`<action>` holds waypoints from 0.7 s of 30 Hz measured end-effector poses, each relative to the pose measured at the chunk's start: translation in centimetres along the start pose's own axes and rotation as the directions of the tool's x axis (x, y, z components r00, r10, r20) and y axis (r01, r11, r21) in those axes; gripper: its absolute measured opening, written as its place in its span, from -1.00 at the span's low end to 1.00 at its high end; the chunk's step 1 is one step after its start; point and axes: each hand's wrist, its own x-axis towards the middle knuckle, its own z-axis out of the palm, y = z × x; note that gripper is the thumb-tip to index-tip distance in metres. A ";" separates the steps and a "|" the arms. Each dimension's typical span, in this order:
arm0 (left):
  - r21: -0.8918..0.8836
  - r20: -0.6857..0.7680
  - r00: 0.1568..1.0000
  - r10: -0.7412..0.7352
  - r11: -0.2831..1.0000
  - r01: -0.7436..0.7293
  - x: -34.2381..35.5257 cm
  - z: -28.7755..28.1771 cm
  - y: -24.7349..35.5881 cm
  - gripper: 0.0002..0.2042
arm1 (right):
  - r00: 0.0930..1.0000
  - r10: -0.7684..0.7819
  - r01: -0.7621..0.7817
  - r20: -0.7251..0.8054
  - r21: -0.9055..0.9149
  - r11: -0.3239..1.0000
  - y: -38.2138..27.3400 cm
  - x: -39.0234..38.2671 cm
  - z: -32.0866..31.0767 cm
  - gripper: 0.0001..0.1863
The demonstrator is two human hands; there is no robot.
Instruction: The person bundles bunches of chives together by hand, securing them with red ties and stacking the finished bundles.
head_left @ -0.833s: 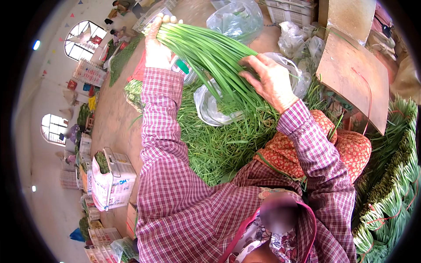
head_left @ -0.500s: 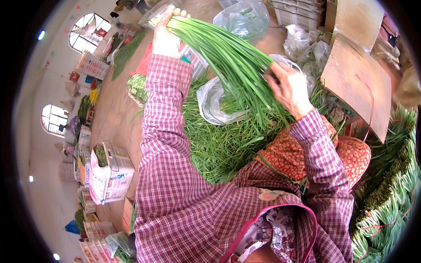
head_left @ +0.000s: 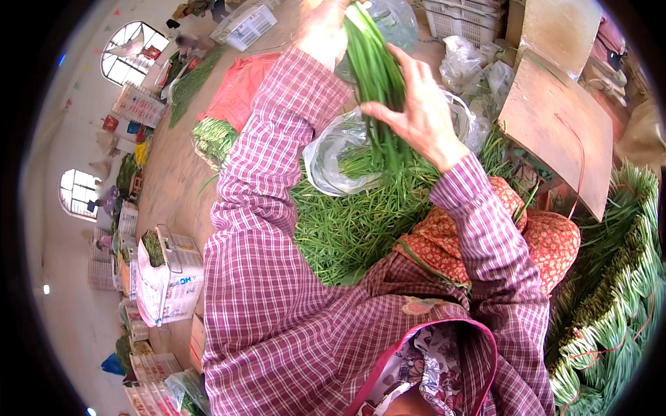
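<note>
Bunch: one, of long, narrow green leaves, gathered lengthwise into a thick sheaf. Colour: fresh bright green toward the upper end, darker where the leaves crowd together around the middle, with lighter streaks along single blades. Surface: smooth, slightly glossy above; blurred toward the lower end. Form: compact at the top, drooping downward in a gentle bend, the tips loose and uneven. Upper end: hidden by the hand and cut off at the picture's top edge.

Position: raised in front of the person, above the pile of loose leaves; the lower tips hang before the right side of an open clear bag.

Left hand: at the top edge, closed about the bunch's upper end, fingers partly out of view.

Right hand: lower, at the bunch's right side, thumb and fingers spread wide with the leaves between them; pressure of contact cannot be told. The hands are apart from each other.

Nearby: tied bundles of similar leaves, stacked at the right, with thin red ties; a brown board; red cloth at the left.
</note>
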 end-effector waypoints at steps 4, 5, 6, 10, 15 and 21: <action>0.081 0.077 0.981 -0.178 0.982 0.172 0.1 0.6 1.1 -0.86 | 0.954 0.179 -0.252 0.241 0.316 0.915 3.2 1.6 -0.5 -0.42; 0.114 0.099 0.970 -0.220 0.971 0.209 0.2 0.4 1.4 -0.86 | 0.924 0.199 -0.319 0.327 0.367 0.874 3.6 2.0 -1.6 -0.47; 0.079 0.049 0.960 -0.274 0.960 0.270 -0.3 0.7 1.8 -0.85 | 0.916 0.178 -0.347 0.360 0.488 0.801 3.5 2.3 -2.7 -0.54; 0.121 -0.036 0.942 -0.334 0.934 0.336 0.7 -0.3 0.6 -0.83 | 0.832 0.155 -0.385 0.532 0.353 0.853 3.3 3.0 -4.7 -0.44; 0.185 -0.132 0.946 -0.297 0.930 0.318 2.9 -2.0 -0.1 -0.81 | 0.890 0.037 -0.114 0.454 0.145 0.983 8.4 -1.7 -2.5 -0.56; 0.154 -0.197 0.919 -0.341 0.915 0.373 5.6 -7.7 0.2 -0.90 | 0.575 0.403 -0.251 0.712 -0.315 0.915 9.1 -5.0 -6.4 -0.39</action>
